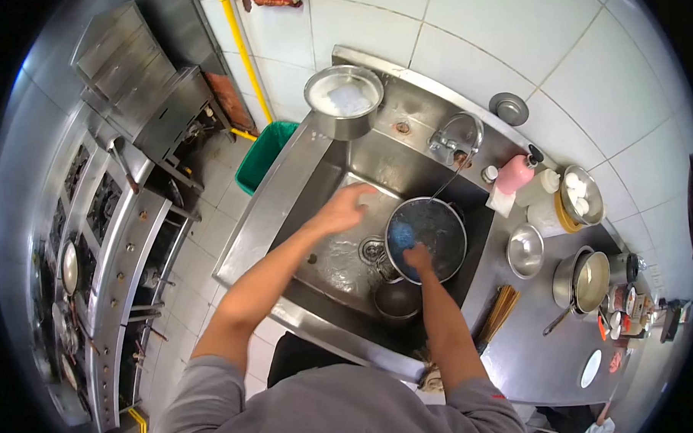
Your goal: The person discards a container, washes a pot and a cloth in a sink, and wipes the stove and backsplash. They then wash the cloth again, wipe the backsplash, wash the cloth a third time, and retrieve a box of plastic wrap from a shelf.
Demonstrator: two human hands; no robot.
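Note:
Inside the steel sink (pixel 340 255) stands a large round pot (pixel 465 247), wet inside, with a thin stream of water running into it from the faucet (pixel 466 136). My right hand (pixel 418 258) is in the pot, closed on a blue scrubber (pixel 400 234) against its inner side. To the left, over the sink basin, my left hand (pixel 345 210) holds nothing, its fingers apart and bent slightly. Below the pot sits a smaller dark bowl (pixel 397 300), near the drain (pixel 371 251).
A pot of soapy water (pixel 345 117) rests on the sink's back left corner. On the right counter are a pink soap bottle (pixel 516 174), a metal bowl (pixel 525 251), a stick brush (pixel 499 314) and saucepans (pixel 591 283). A green bin (pixel 264 154) and stoves (pixel 118 247) are left.

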